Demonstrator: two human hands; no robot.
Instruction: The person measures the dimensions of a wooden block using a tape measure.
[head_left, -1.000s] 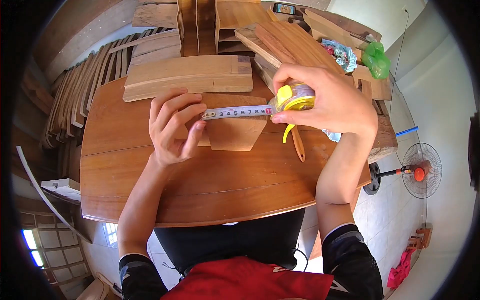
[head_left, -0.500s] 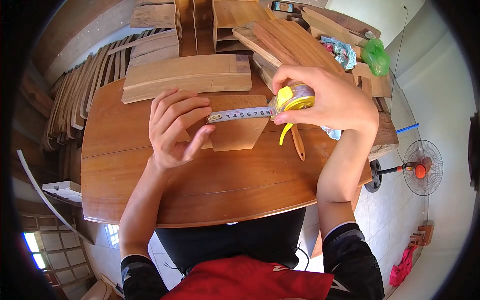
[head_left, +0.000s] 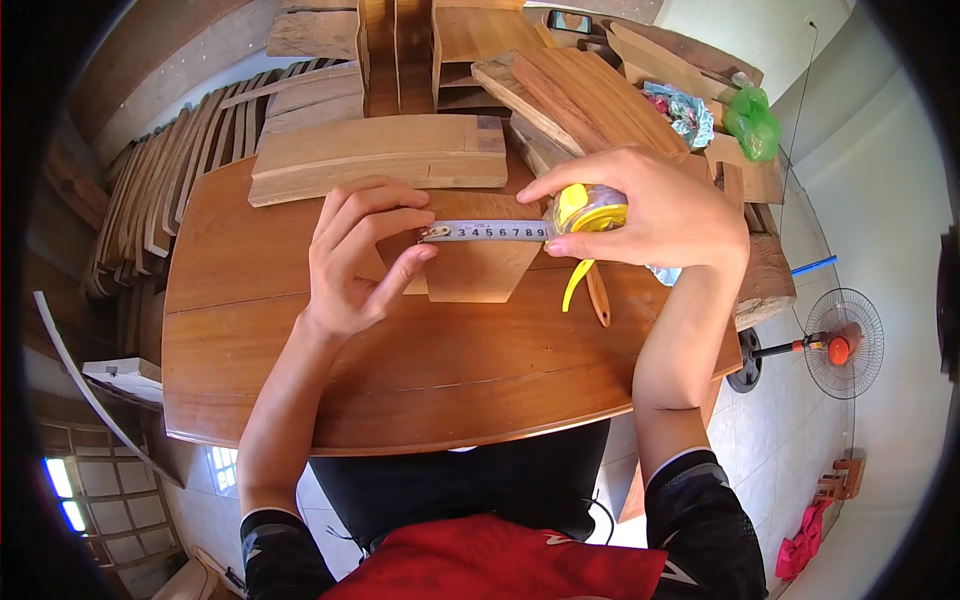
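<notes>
My right hand grips a yellow tape measure, with its blade pulled out to the left over a small wooden piece lying on the round wooden table. My left hand rests on the left part of that wooden piece, and its fingertips pinch the hook end of the blade. A yellow strap hangs from the tape case beside a thin wooden stick.
A thick wooden block lies just behind the hands. Stacked boards and curved wooden slats fill the back and left. A green plastic bag sits at the back right. A floor fan stands to the right.
The tape's hook end has shifted slightly right and my left fingers have closed onto it. The right hand with the case has lowered a little toward the wooden piece.
</notes>
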